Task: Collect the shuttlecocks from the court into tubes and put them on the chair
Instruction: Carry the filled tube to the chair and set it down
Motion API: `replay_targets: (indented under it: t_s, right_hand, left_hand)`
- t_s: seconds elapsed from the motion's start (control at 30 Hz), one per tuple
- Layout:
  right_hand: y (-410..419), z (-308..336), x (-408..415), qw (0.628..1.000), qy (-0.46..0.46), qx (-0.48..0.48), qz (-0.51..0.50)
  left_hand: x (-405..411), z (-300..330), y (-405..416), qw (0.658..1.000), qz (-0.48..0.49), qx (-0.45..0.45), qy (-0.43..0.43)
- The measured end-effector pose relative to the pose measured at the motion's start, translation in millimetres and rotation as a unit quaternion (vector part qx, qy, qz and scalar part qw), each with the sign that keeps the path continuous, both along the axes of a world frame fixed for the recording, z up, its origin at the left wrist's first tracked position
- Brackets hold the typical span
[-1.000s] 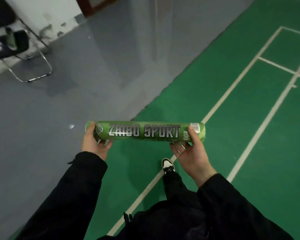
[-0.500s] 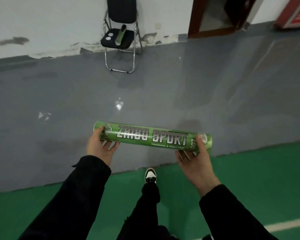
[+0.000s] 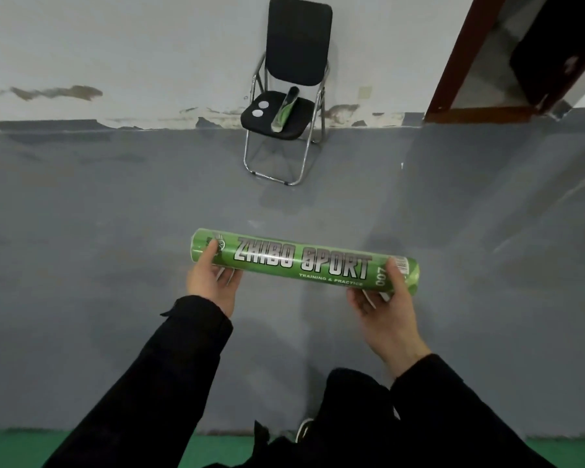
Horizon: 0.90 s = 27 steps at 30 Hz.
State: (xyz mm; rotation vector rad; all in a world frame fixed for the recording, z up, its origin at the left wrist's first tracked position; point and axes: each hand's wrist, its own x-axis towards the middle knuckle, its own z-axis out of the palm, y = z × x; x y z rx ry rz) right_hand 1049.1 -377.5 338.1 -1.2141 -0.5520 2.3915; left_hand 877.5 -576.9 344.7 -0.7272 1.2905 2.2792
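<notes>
- Two bare hands are holding one long green cardboard shuttlecock tube (image 3: 304,263) w/ silver "ZHIBO SPORT" lettering, lying roughly horizontal in the air at centre of view, right end tilting a bit lower.
- Left hand (image 3: 213,285) is gripping the tube's left end: thumb lying on top near the cap, fingers (image 3: 225,275) curling under and pressing against the underside.
- Right hand (image 3: 384,309) is gripping the right end by the barcode: thumb riding over the top, fingers (image 3: 363,297) wrapping under the tube.
- Black sleeves (image 3: 169,376) are covering both forearms; a black-and-white shoe (image 3: 304,430) is peeking out low in the view.
- Grey painted floor (image 3: 98,231) is lying under the tube; a strip of green court mat (image 3: 21,447) is showing along the bottom edge.
- Black folding chair w/ chrome frame (image 3: 296,55) is standing against the white scuffed wall (image 3: 115,45), well beyond the held tube.
- On the chair seat, a second green tube (image 3: 283,109) is lying lengthwise on the right half; two small white round discs (image 3: 260,108) are sitting on the left half, apart from it.
- Dark red door frame (image 3: 460,62) is standing at upper right.
</notes>
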Motion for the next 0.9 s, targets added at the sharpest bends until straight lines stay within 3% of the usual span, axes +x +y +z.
replay_targets:
  t_s: [0.2, 0.37, 0.6, 0.77, 0.9]
  right_hand:
    - [64, -14, -153, 0.999, 0.031, 0.021, 0.031]
    - [117, -22, -308, 0.988, 0.062, 0.049, 0.133]
    - [171, -11, -505, 0.956, 0.127, 0.054, 0.258]
    - [214, -29, -642, 0.938, 0.098, 0.044, 0.329]
    - [244, -51, -758, 0.943, 0.028, 0.037, 0.329]
  left_hand:
    - [-113, -21, 95, 0.995, -0.086, 0.039, -0.010]
    - [-234, -29, 177, 0.987, -0.162, 0.014, -0.003]
    - [-438, -16, 226, 0.997, -0.072, 0.010, -0.004]
    - [-596, -39, 249, 0.994, -0.098, -0.042, 0.011]
    - [-724, -62, 285, 0.988, -0.137, -0.071, 0.014]
